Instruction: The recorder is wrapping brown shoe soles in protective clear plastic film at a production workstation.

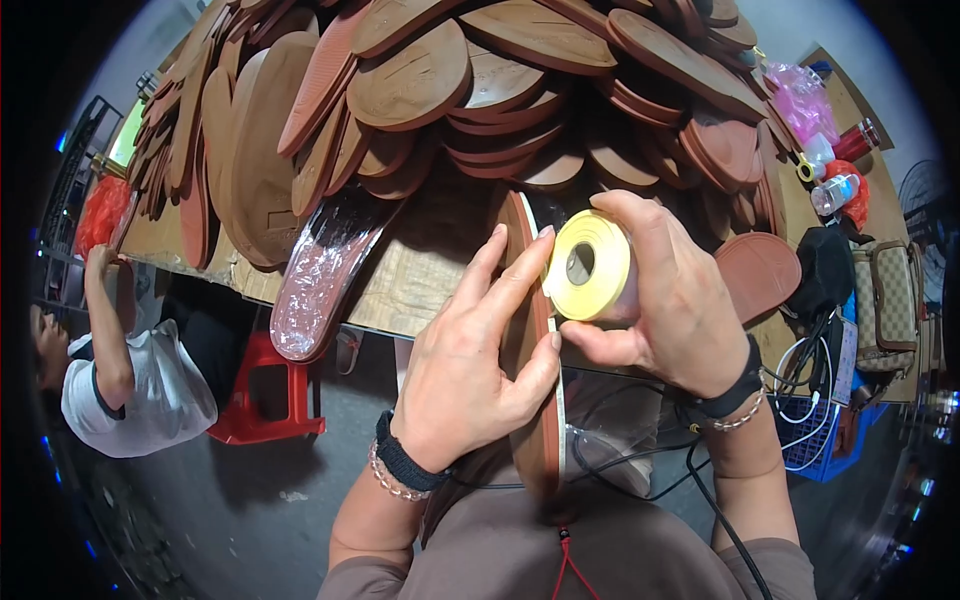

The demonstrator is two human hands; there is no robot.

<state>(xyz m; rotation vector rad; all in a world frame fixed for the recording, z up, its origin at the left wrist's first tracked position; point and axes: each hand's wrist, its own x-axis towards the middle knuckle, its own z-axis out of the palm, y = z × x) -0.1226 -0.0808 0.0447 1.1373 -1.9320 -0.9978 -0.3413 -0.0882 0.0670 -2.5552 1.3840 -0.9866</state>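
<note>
A brown shoe sole [533, 445] with a pale edge stands on its side in front of my body. My left hand [465, 350] is closed around it, fingers along one face and thumb over the pale edge. In my right hand [680, 300] is a roll of tape [606, 275] with a yellowish end, pressed close to that edge between thumb and fingers. Part of the sole is hidden by the left hand. To the left, a sole wrapped in shiny clear film [325, 275] juts over the front of the wooden table [425, 270].
A large heap of brown soles [410, 75] covers the table. A bag [890, 300], a pink plastic bag [800, 100], bottles and cables lie at the right, above a blue crate [835, 450]. A person [140, 390] is at the left near a red stool [265, 400].
</note>
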